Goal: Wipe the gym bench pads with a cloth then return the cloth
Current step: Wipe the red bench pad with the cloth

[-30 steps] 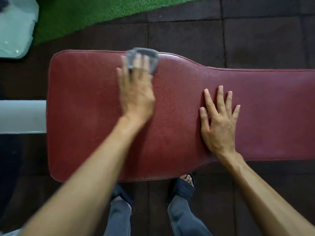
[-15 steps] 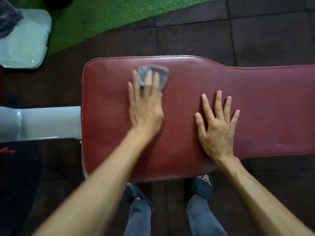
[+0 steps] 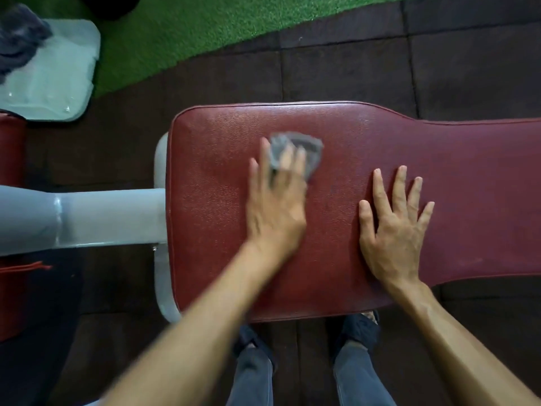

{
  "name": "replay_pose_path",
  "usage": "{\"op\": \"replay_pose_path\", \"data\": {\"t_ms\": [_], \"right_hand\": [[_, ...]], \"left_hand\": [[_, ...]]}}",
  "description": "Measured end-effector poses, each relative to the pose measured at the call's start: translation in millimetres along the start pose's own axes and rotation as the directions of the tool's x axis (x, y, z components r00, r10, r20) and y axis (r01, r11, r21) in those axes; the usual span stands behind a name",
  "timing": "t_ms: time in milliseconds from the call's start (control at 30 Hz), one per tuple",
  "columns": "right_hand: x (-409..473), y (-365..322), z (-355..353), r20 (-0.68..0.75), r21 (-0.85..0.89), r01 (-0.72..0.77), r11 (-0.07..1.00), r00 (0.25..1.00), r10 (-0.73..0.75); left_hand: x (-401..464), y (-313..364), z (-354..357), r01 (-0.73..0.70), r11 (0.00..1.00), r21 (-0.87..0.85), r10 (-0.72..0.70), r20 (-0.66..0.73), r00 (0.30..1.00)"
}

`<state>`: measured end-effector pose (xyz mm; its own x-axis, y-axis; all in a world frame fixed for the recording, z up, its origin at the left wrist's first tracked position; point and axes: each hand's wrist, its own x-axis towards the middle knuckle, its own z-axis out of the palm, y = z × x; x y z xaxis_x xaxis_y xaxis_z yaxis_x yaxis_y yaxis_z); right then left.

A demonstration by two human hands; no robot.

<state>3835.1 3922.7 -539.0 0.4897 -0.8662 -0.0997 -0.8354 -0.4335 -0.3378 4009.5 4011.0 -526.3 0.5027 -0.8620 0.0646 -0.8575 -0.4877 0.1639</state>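
A dark red padded bench pad [image 3: 366, 136] runs across the view, wide at its left end and narrower to the right. My left hand [image 3: 278, 206] presses a small grey cloth [image 3: 304, 148] flat on the wide part with straight fingers; the hand is blurred. The cloth sticks out past the fingertips. My right hand [image 3: 395, 221] lies flat with spread fingers on the pad, to the right of the left hand.
A pale grey metal frame tube [image 3: 87, 221] joins the pad's left end. A pale plastic lid-like piece [image 3: 61, 83] with a dark cloth [image 3: 20, 33] on it lies at top left, by green turf [image 3: 181, 33]. Another red pad [image 3: 11, 153] shows at the left edge. My feet stand below the bench.
My left hand has drawn the cloth back from the pad's far edge toward the middle. The view has shifted left, showing more of the frame tube. My right hand stays put.
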Motion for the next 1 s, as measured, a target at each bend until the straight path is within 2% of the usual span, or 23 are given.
{"op": "replay_pose_path", "data": {"t_ms": [100,167,233,300,367,433,500,633,700,800,867,933,1000], "right_hand": [[0,-3,2,-0.014,-0.006,-0.006,1.000,1.000,0.006],[0,-5,2,-0.016,-0.014,-0.014,1.000,1.000,0.014],[0,-6,2,-0.014,-0.018,-0.024,1.000,1.000,0.024],[-1,-7,2,-0.012,-0.025,-0.027,0.999,1.000,0.027],[-1,-8,2,-0.019,-0.033,-0.022,0.999,1.000,0.021],[0,-8,2,-0.013,-0.032,-0.010,0.999,1.000,0.009],[0,-6,1,-0.006,-0.022,-0.009,1.000,1.000,0.009],[-1,-6,2,0.000,-0.007,-0.010,1.000,1.000,0.010],[-1,-6,2,0.003,-0.002,-0.012,1.000,1.000,0.012],[-2,-7,2,0.009,-0.011,-0.017,1.000,1.000,0.017],[-1,-6,0,0.018,-0.008,-0.016,1.000,1.000,0.017],[-2,-2,-2,0.041,0.031,-0.004,0.999,0.999,0.003],[-3,3,-7,0.054,0.150,0.021,0.989,0.998,-0.029]], "left_hand": [[45,-86,-17,0.174,0.976,0.130,-0.164,-0.084,0.983],[14,-109,-32,0.196,0.978,0.068,-0.190,-0.087,0.978],[-48,-86,-36,0.215,0.976,0.020,-0.213,-0.090,0.973],[-115,-33,-32,0.220,0.975,-0.012,-0.221,-0.022,0.975],[-143,18,-24,0.158,0.982,-0.108,-0.153,0.056,0.987],[-116,36,-15,0.070,0.983,-0.167,-0.062,0.050,0.997],[-62,14,-9,0.022,0.990,-0.141,-0.014,0.054,0.998],[-3,-78,-20,0.166,0.985,0.055,-0.166,-0.009,0.986],[-25,-96,-31,0.238,0.971,-0.001,-0.238,-0.043,0.970],[-98,-53,-34,0.349,0.930,-0.117,-0.354,-0.030,0.935],[-137,4,-27,0.331,0.925,-0.187,-0.328,0.050,0.943],[-137,53,-11,0.273,0.923,-0.271,-0.255,0.099,0.962],[-97,81,-3,0.302,0.864,-0.402,-0.265,0.147,0.953]]}}
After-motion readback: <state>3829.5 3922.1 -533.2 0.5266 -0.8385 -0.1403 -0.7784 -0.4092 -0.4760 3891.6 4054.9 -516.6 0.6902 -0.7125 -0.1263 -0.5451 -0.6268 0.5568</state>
